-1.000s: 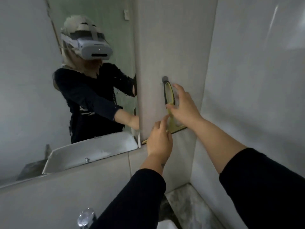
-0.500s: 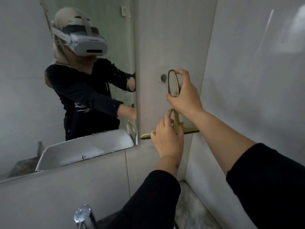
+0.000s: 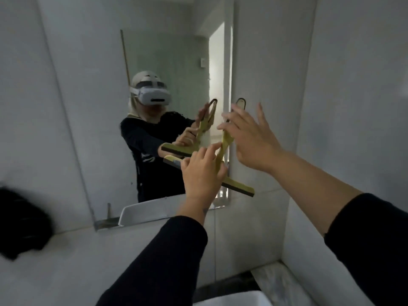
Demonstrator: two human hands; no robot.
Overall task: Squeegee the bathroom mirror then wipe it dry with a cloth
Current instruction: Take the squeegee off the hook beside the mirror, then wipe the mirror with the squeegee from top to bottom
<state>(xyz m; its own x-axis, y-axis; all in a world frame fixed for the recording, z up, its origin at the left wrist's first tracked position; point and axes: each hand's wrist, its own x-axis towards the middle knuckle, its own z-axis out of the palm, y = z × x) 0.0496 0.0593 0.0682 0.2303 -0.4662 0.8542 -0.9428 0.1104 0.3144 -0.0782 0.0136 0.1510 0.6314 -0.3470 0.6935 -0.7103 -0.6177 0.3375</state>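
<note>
A yellow squeegee (image 3: pixel 239 186) with a dark rubber blade and a looped handle hangs in front of the mirror's (image 3: pixel 154 62) right edge. My left hand (image 3: pixel 202 173) grips the squeegee's handle just above the blade. My right hand (image 3: pixel 249 138) is spread with its fingers apart around the upper handle, whose loop pokes out above the fingers. The mirror reflects a person in a headset and dark sleeves with the same squeegee.
A dark blurred cloth-like shape (image 3: pixel 22 221) sits at the left edge on the tiled ledge. The white sink rim (image 3: pixel 234 300) shows at the bottom. A tiled corner wall (image 3: pixel 353 107) stands close on the right.
The squeegee came off the wall hook and moved left in front of the mirror. My left hand took hold of its handle, and my right hand's fingers opened out. The view swung left.
</note>
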